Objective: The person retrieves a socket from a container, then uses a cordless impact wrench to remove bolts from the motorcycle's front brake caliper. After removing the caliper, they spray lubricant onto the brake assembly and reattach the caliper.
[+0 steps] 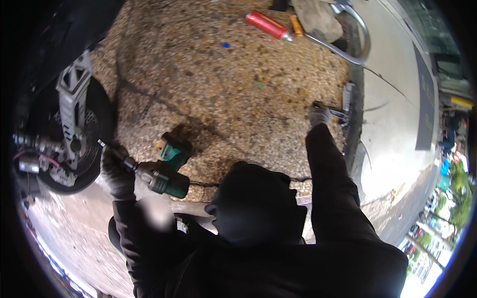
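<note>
My left hand (118,174), in a grey glove with dark fingers, is closed round the front end of a green and black cordless impact wrench (169,183). Past the fingers sticks out a short silver tip (101,143). The wrench's handle and battery base point away from me, over the pebbled floor. My right arm is stretched far out to the right. Its gloved right hand (319,114) is closed low by the floor's edge, against a silver metal tool (340,114); what exactly the fingers hold is hidden.
At the left stands a motorbike wheel (94,129) with a silver swingarm (74,99). A red spray can (268,25) lies at the far side, beside a curved silver bar (355,57) and a grey-brown cloth (318,20). A small blue piece (226,45) lies on the pebbled floor (208,84).
</note>
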### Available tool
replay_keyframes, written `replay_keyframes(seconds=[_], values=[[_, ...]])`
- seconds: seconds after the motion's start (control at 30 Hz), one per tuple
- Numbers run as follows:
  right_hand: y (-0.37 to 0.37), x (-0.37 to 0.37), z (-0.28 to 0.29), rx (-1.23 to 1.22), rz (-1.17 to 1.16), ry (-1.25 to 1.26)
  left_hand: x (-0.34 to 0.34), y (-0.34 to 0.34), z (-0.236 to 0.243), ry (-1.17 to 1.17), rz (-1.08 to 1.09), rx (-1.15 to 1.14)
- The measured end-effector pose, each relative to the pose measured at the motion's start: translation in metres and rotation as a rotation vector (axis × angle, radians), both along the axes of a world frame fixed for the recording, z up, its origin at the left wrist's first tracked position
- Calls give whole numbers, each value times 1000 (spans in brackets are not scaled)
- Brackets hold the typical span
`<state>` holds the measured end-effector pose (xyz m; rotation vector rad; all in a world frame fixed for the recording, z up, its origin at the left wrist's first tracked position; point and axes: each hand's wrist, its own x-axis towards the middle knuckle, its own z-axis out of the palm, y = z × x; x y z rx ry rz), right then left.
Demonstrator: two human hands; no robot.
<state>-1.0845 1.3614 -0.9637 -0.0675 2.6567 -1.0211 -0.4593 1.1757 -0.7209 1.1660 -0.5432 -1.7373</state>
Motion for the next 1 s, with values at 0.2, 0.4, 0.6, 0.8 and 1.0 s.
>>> replay_keyframes(seconds=[0.2,0.4,0.6,0.8,1.0], values=[[-42,76,61,-73,430,-46,-10,6,8,-190,118,-11],[-105,291,146,-85,1608,-412,-15,4,20,-161,145,97],[-141,392,189,-301,2138,15,-18,8,16,-128,295,96],[-132,425,151,-264,1293,-1678,-12,15,15,-93,314,100],[-131,429,171,-151,579,-2201,-6,17,7,-53,379,101]])
